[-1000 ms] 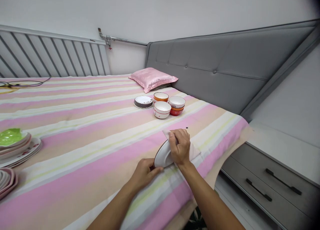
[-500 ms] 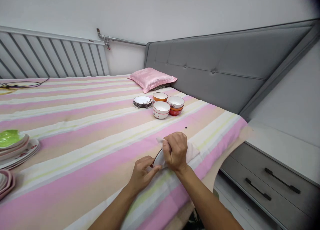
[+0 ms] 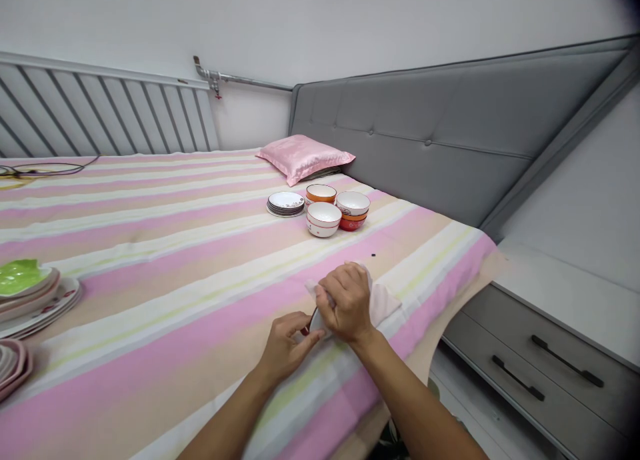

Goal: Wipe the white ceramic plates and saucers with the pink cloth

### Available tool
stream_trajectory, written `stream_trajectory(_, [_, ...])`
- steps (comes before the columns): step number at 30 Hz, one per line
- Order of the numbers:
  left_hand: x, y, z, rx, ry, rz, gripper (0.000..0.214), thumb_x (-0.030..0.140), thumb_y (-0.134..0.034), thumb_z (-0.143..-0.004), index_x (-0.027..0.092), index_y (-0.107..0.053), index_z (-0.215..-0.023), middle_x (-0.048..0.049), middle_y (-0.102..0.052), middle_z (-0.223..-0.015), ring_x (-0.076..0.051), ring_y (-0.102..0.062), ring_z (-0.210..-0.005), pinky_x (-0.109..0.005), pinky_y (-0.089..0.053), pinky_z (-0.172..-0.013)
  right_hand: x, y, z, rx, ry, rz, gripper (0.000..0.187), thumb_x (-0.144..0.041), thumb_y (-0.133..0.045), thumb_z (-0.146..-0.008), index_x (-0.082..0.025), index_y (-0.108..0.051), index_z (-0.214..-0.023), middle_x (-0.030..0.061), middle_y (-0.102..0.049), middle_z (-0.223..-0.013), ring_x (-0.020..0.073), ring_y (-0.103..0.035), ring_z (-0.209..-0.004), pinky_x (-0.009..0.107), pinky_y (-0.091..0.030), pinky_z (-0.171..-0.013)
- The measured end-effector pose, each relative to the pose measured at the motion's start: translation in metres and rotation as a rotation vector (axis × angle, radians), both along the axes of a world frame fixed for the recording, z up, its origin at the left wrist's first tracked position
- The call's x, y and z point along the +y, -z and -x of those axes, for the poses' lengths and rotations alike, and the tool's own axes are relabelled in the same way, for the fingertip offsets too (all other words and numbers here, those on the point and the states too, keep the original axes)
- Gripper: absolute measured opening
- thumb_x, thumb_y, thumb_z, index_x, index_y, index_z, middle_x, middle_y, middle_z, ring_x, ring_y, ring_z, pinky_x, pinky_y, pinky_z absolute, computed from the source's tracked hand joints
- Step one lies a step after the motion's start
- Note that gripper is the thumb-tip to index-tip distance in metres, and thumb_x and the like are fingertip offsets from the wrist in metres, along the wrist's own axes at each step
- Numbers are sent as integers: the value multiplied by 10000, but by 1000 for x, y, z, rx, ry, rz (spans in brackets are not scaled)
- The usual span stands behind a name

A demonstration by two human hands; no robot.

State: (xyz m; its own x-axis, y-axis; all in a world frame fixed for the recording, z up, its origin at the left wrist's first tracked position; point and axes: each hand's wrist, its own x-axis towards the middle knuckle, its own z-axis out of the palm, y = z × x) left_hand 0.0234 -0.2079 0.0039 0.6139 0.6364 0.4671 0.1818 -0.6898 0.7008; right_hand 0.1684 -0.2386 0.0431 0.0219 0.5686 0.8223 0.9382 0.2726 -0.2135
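My left hand (image 3: 286, 343) pinches the near edge of a small white plate (image 3: 315, 324), which stands tilted above the striped bed cover. My right hand (image 3: 345, 301) is closed on a pale pink cloth (image 3: 383, 299) and presses it against the plate's face. The hand and the cloth hide most of the plate. Both hands are near the right edge of the bed.
A stack of small plates (image 3: 285, 203) and several bowls (image 3: 324, 219) sit farther up the bed, before a pink pillow (image 3: 304, 156). More plates (image 3: 30, 299) lie at the left edge. A grey nightstand with drawers (image 3: 540, 367) stands to the right. The grey headboard (image 3: 450, 127) runs behind.
My right hand with the cloth has slid left and down across the plate, covering more of it. The plate now shows far less than a second ago.
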Motion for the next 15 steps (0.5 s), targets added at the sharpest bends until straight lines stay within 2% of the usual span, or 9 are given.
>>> stream_trajectory(5, [-1,-2,2,-5,41,16,264,324,-552,-782,166,-514,-575,14,-454,-539,-102,-414,-522,-218,-334,-526,2,1,-17,231,100,10,224,-225,-349,-846,-198,-477,-664,25,-490,-670,171,-432,-710,339,-335,-722])
stream_trajectory(9, [-1,0,1,26,42,53,292,358,-544,-780,168,-501,-562,12,-456,-546,-108,-428,-535,-223,-347,-537,5,4,-29,423,99,12,278,-244,-277,-881,-201,-414,-643,11,-434,-642,160,-407,-662,303,-322,-643])
stream_trajectory(15, [2,9,-2,223,82,100,245,391,-552,-756,168,-616,-679,-17,-566,-641,-140,-499,-606,-235,-390,-574,8,10,-38,589,97,-6,302,-258,-268,-894,-209,-317,-601,-16,-364,-616,142,-368,-624,271,-292,-596])
